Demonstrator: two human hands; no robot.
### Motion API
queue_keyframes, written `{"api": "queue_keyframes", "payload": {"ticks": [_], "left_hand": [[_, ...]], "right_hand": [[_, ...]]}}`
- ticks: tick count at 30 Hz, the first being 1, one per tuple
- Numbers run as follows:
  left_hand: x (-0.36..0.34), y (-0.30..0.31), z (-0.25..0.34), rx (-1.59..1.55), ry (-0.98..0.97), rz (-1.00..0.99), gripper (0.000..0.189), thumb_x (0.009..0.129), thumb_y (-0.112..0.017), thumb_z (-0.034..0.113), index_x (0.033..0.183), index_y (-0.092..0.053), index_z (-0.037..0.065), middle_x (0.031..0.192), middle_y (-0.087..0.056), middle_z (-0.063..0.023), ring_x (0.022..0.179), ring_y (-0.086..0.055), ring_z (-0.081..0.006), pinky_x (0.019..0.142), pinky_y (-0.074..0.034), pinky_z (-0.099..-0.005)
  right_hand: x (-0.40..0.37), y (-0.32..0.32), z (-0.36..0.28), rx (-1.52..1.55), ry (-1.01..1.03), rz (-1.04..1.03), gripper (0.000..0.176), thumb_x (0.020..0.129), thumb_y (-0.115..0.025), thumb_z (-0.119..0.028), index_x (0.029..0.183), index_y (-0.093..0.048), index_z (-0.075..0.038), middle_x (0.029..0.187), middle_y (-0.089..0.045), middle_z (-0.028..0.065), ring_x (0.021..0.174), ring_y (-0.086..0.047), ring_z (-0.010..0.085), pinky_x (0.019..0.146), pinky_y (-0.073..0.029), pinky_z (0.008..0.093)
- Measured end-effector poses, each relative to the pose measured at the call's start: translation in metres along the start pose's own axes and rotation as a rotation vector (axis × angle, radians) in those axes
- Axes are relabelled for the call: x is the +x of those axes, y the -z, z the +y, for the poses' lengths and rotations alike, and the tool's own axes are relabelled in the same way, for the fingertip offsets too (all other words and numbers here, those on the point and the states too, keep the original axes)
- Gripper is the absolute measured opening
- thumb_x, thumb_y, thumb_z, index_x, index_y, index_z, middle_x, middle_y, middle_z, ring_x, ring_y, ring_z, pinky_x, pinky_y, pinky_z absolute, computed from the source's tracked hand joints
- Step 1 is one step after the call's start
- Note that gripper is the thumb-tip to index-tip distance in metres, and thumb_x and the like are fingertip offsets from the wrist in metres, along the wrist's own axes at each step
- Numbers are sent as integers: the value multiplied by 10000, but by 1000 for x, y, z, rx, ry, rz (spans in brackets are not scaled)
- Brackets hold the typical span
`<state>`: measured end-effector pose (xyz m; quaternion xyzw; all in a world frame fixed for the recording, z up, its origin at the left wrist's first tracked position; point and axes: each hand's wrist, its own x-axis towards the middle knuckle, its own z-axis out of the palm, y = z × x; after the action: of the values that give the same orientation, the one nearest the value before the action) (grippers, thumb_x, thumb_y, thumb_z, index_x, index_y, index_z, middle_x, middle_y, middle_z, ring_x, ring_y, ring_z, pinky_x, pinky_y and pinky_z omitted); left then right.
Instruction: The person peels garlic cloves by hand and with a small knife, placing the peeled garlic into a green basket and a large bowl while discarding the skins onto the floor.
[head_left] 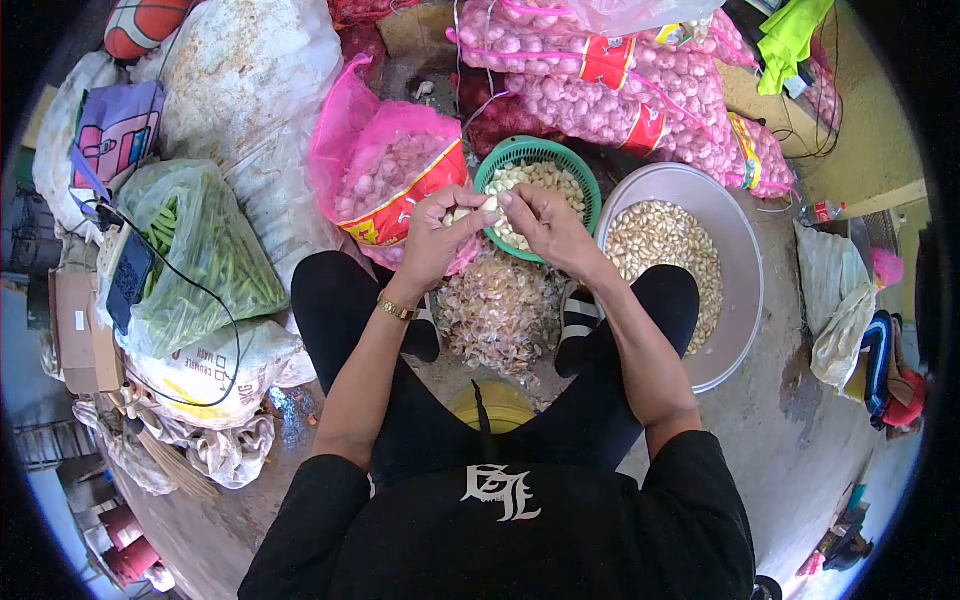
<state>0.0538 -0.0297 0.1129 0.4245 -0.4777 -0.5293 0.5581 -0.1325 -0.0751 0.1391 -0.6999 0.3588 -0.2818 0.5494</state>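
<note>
Both of my hands meet over the near-left rim of a green plastic basket [593,205], which holds pale peeled garlic cloves [548,180]. My left hand [440,238] is closed around pale garlic cloves, with one garlic clove [490,204] at its fingertips. Thumb and fingers of my right hand [555,232] pinch at that same clove from the other side. Left of the basket stands an opened pink mesh bag [335,130] of garlic bulbs [385,180]. A heap of dry garlic skins [497,310] lies on the floor below my hands, between my feet.
A large grey basin [752,280] with many garlic cloves [660,235] stands beside my right knee. Full mesh sacks of garlic [640,90] are stacked behind. To the left are a plastic bag of green pods [215,260], a white sack [245,100] and a dark cable [235,340].
</note>
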Motion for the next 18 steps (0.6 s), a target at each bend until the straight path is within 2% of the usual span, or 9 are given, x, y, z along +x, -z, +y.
{"api": "queue_keyframes", "payload": {"ticks": [2, 3, 5, 7, 9, 12, 15, 17, 18], "left_hand": [[1, 0, -7, 45, -20, 41, 143, 824, -730, 60, 945, -666, 20, 855, -641, 18, 758, -549, -32, 673, -450, -197], [2, -1, -7, 90, -40, 84, 138, 827, -729, 69, 938, -665, 18, 846, -638, 22, 756, -544, -28, 675, -448, -199], [1, -1, -6, 45, -6, 69, 160, 837, -719, 77, 976, -662, 24, 853, -629, 25, 742, -542, -21, 651, -446, -191], [1, -6, 3, -3, 25, 52, 184, 847, -710, 85, 1015, -660, 29, 859, -620, 28, 727, -539, -13, 627, -443, -183], [-2, -11, 15, -222, 170, -14, 291, 861, -689, 89, 1144, -627, 55, 879, -592, 33, 626, -511, 2, 511, -408, -158], [-6, -10, 29, -202, 284, -148, 390, 866, -675, 80, 1243, -578, 78, 873, -555, 37, 530, -463, 7, 418, -352, -150], [-3, -10, 21, -197, 202, -145, 393, 864, -673, 72, 1245, -576, 74, 839, -529, 42, 489, -435, 5, 396, -334, -152], [-6, -9, 27, -218, 223, -150, 412, 862, -665, 61, 1261, -565, 76, 881, -557, 44, 592, -468, 7, 464, -358, -143], [-7, -9, 30, -240, 247, -156, 432, 859, -657, 50, 1277, -553, 77, 923, -586, 46, 694, -502, 9, 531, -383, -133]], "right_hand": [[-3, -2, -6, -348, 254, 122, 307, 963, -548, -293, 885, -608, -3, 672, -596, 148, 599, -591, 220, 576, -444, 334], [-4, -3, -9, -348, 255, 120, 307, 963, -548, -293, 885, -608, -3, 672, -596, 148, 599, -591, 220, 576, -444, 334], [-7, -7, -13, -316, 269, 136, 225, 967, -554, -210, 891, -573, 1, 640, -473, 60, 605, -446, 126, 556, -390, 317], [-4, -5, -8, -264, 275, 141, 226, 971, -549, -209, 894, -575, 1, 648, -480, 54, 615, -450, 118, 560, -391, 310], [-3, -3, -7, -210, 284, 143, 227, 975, -544, -209, 896, -578, 1, 656, -487, 48, 624, -454, 111, 564, -393, 303], [-3, -2, -7, -160, 264, 131, 235, 981, -536, -216, 913, -587, 3, 677, -506, 31, 648, -464, 99, 573, -398, 296], [-3, -4, -4, -144, 266, 115, 248, 989, -526, -225, 923, -593, 5, 686, -510, 9, 659, -463, 87, 581, -401, 286], [-3, -4, -4, -190, 228, 107, 282, 963, -556, -266, 959, -618, 9, 697, -604, 161, 641, -603, 203, 606, -463, 351], [-2, -5, -1, -191, 229, 106, 282, 963, -556, -266, 959, -618, 9, 697, -604, 161, 641, -603, 203, 606, -463, 351]]}}
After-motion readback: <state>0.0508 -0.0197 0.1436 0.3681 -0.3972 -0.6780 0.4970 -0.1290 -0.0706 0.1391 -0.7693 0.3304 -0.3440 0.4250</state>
